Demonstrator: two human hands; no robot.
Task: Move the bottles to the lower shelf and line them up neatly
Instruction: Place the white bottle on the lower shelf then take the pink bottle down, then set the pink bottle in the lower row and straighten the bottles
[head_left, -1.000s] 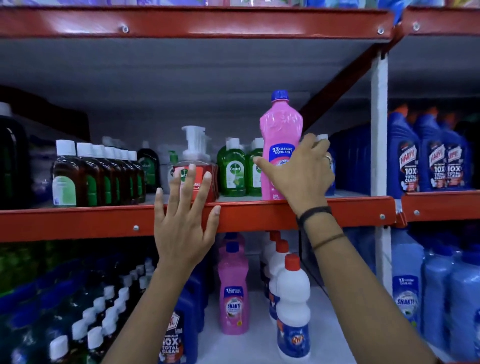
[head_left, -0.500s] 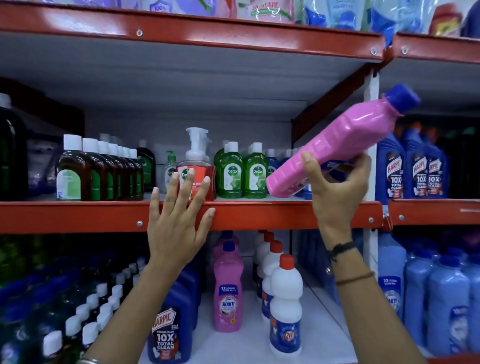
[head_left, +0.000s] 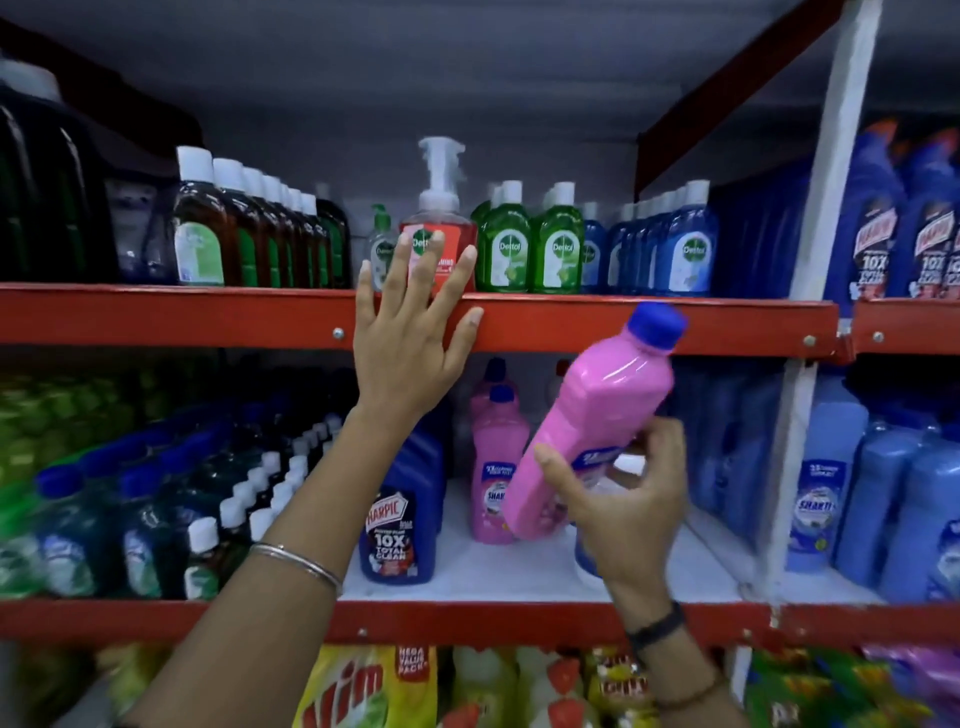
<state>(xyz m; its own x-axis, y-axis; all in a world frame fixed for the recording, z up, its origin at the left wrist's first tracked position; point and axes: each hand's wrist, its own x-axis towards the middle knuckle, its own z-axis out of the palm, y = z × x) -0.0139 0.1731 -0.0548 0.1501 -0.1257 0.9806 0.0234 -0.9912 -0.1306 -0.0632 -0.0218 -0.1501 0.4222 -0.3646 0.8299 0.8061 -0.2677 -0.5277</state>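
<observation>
My right hand (head_left: 623, 499) grips a pink bottle with a blue cap (head_left: 597, 415) by its lower half. The bottle is tilted, cap up and to the right, in front of the lower shelf (head_left: 519, 577). Behind it on that white shelf stand more pink bottles (head_left: 496, 467), one behind another. My left hand (head_left: 410, 332) rests flat on the red front rail of the upper shelf (head_left: 208, 317), fingers spread, holding nothing.
A blue Harpic bottle (head_left: 400, 525) stands left of the pink row. Green and blue Dettol bottles (head_left: 556, 249) and a red pump dispenser (head_left: 441, 234) fill the upper shelf. A white upright post (head_left: 810, 364) bounds the bay at right. Dark bottles (head_left: 156, 499) crowd the lower left.
My right hand has brought the pink bottle down from the upper shelf level to in front of the lower shelf. The left hand stayed on the rail. The camera tilted down.
</observation>
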